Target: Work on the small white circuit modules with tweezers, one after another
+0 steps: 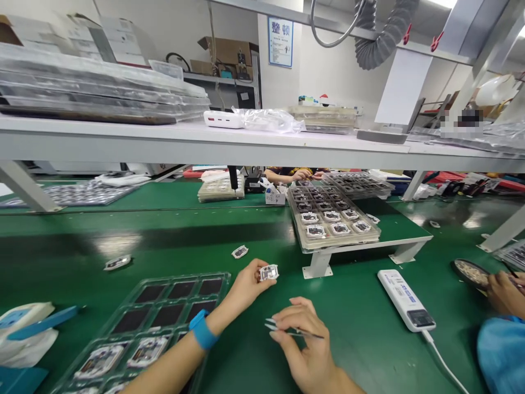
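Head view: module pinched up, tweezers ready close by

The left hand (246,287) pinched the module (269,272) at its edges between thumb and fingertips, above the green bench (123,235) and clear of the tray (180,278). The right hand (297,339) curled, fingers pressed together, steadily holding the tweezers (293,330) short near their tips, which lay just below the module, not touching it.

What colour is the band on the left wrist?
The wristband is bright blue, and it shows clearly in the head view.
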`<state>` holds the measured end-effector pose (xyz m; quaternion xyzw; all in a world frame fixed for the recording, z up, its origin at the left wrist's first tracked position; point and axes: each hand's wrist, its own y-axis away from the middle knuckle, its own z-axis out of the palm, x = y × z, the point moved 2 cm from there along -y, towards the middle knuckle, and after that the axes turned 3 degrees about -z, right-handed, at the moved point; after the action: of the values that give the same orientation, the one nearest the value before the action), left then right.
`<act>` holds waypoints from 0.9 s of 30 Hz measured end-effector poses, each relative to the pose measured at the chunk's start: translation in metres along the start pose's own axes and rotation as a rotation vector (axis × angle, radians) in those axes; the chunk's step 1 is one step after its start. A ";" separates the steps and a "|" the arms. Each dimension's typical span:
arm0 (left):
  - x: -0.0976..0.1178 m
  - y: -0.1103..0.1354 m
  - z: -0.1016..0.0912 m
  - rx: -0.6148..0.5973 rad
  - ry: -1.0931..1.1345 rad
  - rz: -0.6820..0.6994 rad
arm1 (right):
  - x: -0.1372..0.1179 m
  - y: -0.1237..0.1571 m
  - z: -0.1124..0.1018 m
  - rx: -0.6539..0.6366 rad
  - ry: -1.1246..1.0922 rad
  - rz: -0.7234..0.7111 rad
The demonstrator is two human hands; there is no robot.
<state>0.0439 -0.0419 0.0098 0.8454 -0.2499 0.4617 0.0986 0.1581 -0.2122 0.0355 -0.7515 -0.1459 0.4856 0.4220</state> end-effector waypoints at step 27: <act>0.026 0.137 0.010 -0.053 0.254 -0.170 | -0.009 0.010 0.010 -0.174 -0.067 -0.232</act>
<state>-0.0076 -0.1714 0.0174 0.7955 -0.1752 0.5480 0.1903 0.1428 -0.2188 0.0320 -0.7467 -0.2876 0.4439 0.4033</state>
